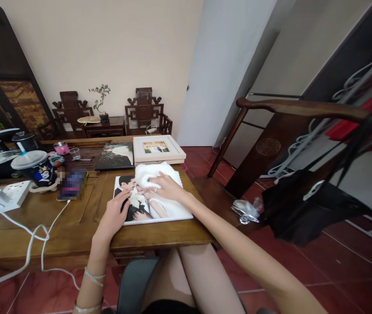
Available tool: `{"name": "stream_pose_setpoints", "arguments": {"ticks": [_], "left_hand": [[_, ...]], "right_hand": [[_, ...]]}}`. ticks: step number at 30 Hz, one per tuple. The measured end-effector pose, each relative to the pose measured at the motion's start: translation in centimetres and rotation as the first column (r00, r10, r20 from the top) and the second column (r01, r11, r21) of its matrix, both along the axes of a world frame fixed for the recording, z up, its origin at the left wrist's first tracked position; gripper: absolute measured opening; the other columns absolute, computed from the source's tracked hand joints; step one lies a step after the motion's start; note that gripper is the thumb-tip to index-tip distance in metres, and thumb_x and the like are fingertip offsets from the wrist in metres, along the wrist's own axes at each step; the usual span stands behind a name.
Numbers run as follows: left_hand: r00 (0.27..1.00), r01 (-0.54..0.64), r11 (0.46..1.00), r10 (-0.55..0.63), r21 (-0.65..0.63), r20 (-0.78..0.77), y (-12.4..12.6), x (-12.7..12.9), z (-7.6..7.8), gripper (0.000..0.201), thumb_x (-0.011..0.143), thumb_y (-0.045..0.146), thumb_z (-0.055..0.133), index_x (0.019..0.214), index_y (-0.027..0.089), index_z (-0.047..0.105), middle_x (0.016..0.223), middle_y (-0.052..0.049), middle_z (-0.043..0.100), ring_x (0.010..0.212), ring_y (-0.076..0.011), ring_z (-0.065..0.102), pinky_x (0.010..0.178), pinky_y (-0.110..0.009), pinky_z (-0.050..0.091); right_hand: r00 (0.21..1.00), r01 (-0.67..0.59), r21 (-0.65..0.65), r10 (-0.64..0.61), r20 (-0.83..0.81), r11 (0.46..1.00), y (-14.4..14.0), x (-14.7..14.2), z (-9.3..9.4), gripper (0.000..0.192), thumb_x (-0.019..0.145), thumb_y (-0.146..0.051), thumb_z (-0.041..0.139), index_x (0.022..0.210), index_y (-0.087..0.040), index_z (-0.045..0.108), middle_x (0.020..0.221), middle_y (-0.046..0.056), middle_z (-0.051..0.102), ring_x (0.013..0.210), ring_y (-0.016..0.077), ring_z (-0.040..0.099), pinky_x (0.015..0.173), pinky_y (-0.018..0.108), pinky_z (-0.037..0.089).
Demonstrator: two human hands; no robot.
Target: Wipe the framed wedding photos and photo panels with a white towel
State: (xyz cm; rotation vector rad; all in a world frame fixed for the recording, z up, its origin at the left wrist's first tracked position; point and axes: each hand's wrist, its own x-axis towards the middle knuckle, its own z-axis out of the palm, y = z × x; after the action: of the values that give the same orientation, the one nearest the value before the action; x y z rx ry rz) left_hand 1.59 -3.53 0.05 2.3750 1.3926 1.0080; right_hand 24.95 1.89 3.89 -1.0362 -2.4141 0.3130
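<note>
A white-edged photo panel (pixel 141 208) showing two people lies flat near the front right corner of the wooden table. My left hand (pixel 117 213) rests on the panel's left side, fingers stretched out over the print. On the panel's upper right part lies a white cloth (pixel 169 171) with a scalloped edge, bunched up where my right hand (pixel 169 188) presses on it. The fingers of that hand are curled into the cloth, and part of the print is covered by it.
Behind the panel are a dark photo panel (pixel 116 156) and a pale framed picture (pixel 159 149). To the left stand a lidded cup (pixel 38 168), a phone (pixel 73 184) on a white cable and a power strip (pixel 12 198). A wooden chair (pixel 247 148) stands at right.
</note>
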Motion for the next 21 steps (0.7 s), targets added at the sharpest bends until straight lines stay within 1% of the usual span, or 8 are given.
{"name": "stream_pose_setpoints", "arguments": {"ticks": [3,6,8,10,13,16,18,21], "left_hand": [[1.0,0.002,1.0,-0.002,0.002,0.011,0.1,0.1,-0.1,0.033,0.092,0.026,0.041,0.116,0.016,0.062,0.129,-0.012,0.061,0.124,-0.0237,0.053,0.108,-0.044,0.04],[1.0,0.001,1.0,-0.001,-0.013,0.011,0.1,0.2,-0.2,0.034,0.092,0.026,0.041,0.116,0.015,0.062,0.13,-0.012,0.06,0.125,-0.024,0.052,0.108,-0.043,0.039],[1.0,-0.006,1.0,0.006,-0.021,0.009,0.0,0.2,-0.1,0.035,0.092,0.024,0.041,0.118,0.014,0.061,0.13,-0.012,0.059,0.126,-0.0236,0.051,0.109,-0.042,0.038],[1.0,-0.017,1.0,0.017,-0.022,0.003,-0.1,0.3,-0.1,0.035,0.092,0.023,0.04,0.119,0.014,0.06,0.131,-0.012,0.059,0.126,-0.0233,0.051,0.109,-0.043,0.038],[1.0,-0.018,1.0,0.018,-0.018,-0.012,-0.1,0.2,-0.1,0.035,0.092,0.024,0.04,0.119,0.015,0.06,0.13,-0.011,0.059,0.127,-0.0237,0.051,0.108,-0.045,0.039],[1.0,-0.003,1.0,0.003,-0.014,-0.022,0.0,0.1,-0.1,0.034,0.092,0.024,0.04,0.118,0.017,0.061,0.13,-0.011,0.06,0.126,-0.0232,0.051,0.108,-0.044,0.039],[1.0,0.004,1.0,-0.004,-0.01,-0.02,0.0,0.1,-0.1,0.033,0.092,0.024,0.041,0.117,0.017,0.062,0.13,-0.01,0.06,0.125,-0.0227,0.052,0.108,-0.043,0.039],[1.0,0.007,1.0,-0.007,0.004,-0.008,0.0,0.0,-0.1,0.033,0.092,0.025,0.041,0.117,0.016,0.061,0.13,-0.011,0.06,0.125,-0.0226,0.052,0.108,-0.042,0.039]], "right_hand": [[0.994,-0.108,0.001,0.108,0.034,0.994,-5.0,0.4,0.0,0.015,0.088,-0.02,0.053,0.088,-0.02,0.068,0.102,0.007,0.071,0.104,0.0257,0.062,0.109,0.049,0.025],[0.984,-0.169,-0.045,0.171,0.043,0.984,-10.1,1.5,0.2,0.016,0.084,-0.014,0.053,0.088,-0.022,0.066,0.116,0.008,0.066,0.127,0.0253,0.047,0.113,0.047,0.021],[0.978,-0.201,-0.09,0.205,0.034,0.975,-12.3,2.3,0.3,0.013,0.084,-0.015,0.054,0.085,-0.023,0.065,0.118,0.007,0.066,0.131,0.0238,0.044,0.114,0.044,0.02],[0.975,-0.22,-0.119,0.224,0.016,0.968,-12.8,2.9,0.5,0.013,0.086,-0.018,0.054,0.082,-0.023,0.065,0.11,0.006,0.069,0.127,0.0232,0.048,0.114,0.042,0.021],[0.985,-0.166,-0.136,0.17,0.019,0.977,-10.7,3.1,0.8,0.017,0.088,-0.023,0.052,0.078,-0.023,0.065,0.096,0.004,0.07,0.116,0.0252,0.056,0.109,0.043,0.03],[0.993,-0.112,-0.127,0.115,0.02,0.986,-6.5,2.3,0.8,0.022,0.091,-0.031,0.05,0.078,-0.022,0.066,0.083,0.002,0.069,0.095,0.0235,0.063,0.105,0.043,0.034],[0.997,-0.078,-0.099,0.078,-0.002,0.992,-3.3,1.3,0.6,0.024,0.091,-0.036,0.05,0.08,-0.022,0.066,0.078,0.001,0.068,0.081,0.0211,0.063,0.101,0.042,0.036],[0.999,-0.026,-0.062,0.024,-0.033,0.998,0.9,-0.4,0.3,0.024,0.091,-0.036,0.05,0.085,-0.021,0.067,0.079,0.002,0.069,0.078,0.021,0.061,0.091,0.037,0.041]]}}
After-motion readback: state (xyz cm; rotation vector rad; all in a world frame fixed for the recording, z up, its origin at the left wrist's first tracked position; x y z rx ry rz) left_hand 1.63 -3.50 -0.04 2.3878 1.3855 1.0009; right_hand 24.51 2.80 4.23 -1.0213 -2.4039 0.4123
